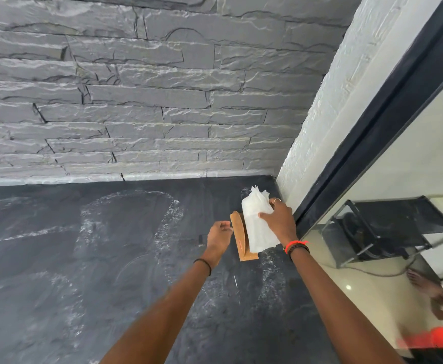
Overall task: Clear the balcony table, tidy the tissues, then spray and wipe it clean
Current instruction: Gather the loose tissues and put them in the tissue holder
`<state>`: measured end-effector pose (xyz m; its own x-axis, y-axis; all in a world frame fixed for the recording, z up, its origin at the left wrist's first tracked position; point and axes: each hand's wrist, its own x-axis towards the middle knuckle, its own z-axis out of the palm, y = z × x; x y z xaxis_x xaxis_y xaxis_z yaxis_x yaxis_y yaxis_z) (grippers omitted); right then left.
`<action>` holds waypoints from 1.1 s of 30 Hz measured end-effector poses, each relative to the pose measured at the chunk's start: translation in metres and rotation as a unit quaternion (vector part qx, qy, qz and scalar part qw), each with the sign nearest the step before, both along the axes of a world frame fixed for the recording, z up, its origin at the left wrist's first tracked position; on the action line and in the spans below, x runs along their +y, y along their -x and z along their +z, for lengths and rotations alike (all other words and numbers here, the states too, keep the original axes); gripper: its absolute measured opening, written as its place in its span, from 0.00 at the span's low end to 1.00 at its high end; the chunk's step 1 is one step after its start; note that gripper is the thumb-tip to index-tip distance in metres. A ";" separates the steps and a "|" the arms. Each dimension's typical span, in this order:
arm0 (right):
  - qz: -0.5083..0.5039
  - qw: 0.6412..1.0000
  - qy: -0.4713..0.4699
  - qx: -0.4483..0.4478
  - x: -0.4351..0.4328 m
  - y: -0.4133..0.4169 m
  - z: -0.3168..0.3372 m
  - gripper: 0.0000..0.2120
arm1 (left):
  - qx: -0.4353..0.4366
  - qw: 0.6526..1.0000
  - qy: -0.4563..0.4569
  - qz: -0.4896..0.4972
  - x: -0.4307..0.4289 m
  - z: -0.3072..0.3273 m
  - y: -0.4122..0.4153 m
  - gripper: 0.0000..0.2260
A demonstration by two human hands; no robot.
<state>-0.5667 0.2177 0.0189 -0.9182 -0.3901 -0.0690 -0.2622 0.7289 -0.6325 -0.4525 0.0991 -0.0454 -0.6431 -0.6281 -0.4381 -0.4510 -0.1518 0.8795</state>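
A dark slate surface point(83, 258), marked with pale dried streaks, is shown meeting a grey stone wall point(136, 101) at the far side and a white wall point(320, 122) at the right. A wooden tissue holder point(247, 256) is seen standing in the far right corner of the surface. A stack of white tissues point(256, 232) is gripped from the right by the right hand point(278, 219), with the fingers wrapped round it, and is held against the right face of the holder's arched upright. The left hand point(219, 236) is held just left of that upright with its fingers loosely curled; whether the wood is touched cannot be told. A glass door point(412, 179) in a dark frame is seen at the right.
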 end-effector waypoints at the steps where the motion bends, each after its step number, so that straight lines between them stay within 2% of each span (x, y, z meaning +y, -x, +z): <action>1: 0.004 1.000 -0.003 0.001 -0.003 0.000 0.000 0.18 | -0.006 1.000 -0.001 -0.004 0.002 -0.001 0.002 0.12; 8: 0.055 0.997 -0.034 -0.048 -0.017 -0.002 -0.013 0.11 | -0.033 0.999 -0.008 -0.012 0.006 -0.014 0.013 0.10; 15: 0.034 0.999 0.001 -0.030 -0.023 -0.008 -0.017 0.12 | -0.021 1.000 -0.015 -0.001 0.001 -0.014 0.017 0.11; 19: 0.041 0.999 -0.011 0.007 -0.024 -0.009 -0.029 0.07 | -0.015 1.000 -0.027 0.002 -0.001 -0.016 0.018 0.10; 22: 0.042 0.999 -0.002 -0.015 -0.022 -0.010 -0.036 0.08 | -0.010 0.999 -0.030 0.005 -0.001 -0.017 0.019 0.08; 25: 0.038 0.998 0.043 -0.041 -0.021 -0.010 -0.033 0.08 | -0.011 0.999 -0.033 0.001 -0.001 -0.019 0.020 0.08; 30: -0.044 0.985 0.125 -0.109 -0.013 0.000 -0.030 0.11 | -0.018 0.999 -0.035 -0.012 0.001 -0.023 0.022 0.11; 33: -0.095 0.967 0.176 -0.158 -0.003 0.010 -0.040 0.08 | -0.018 0.999 -0.036 -0.019 0.003 -0.023 0.022 0.12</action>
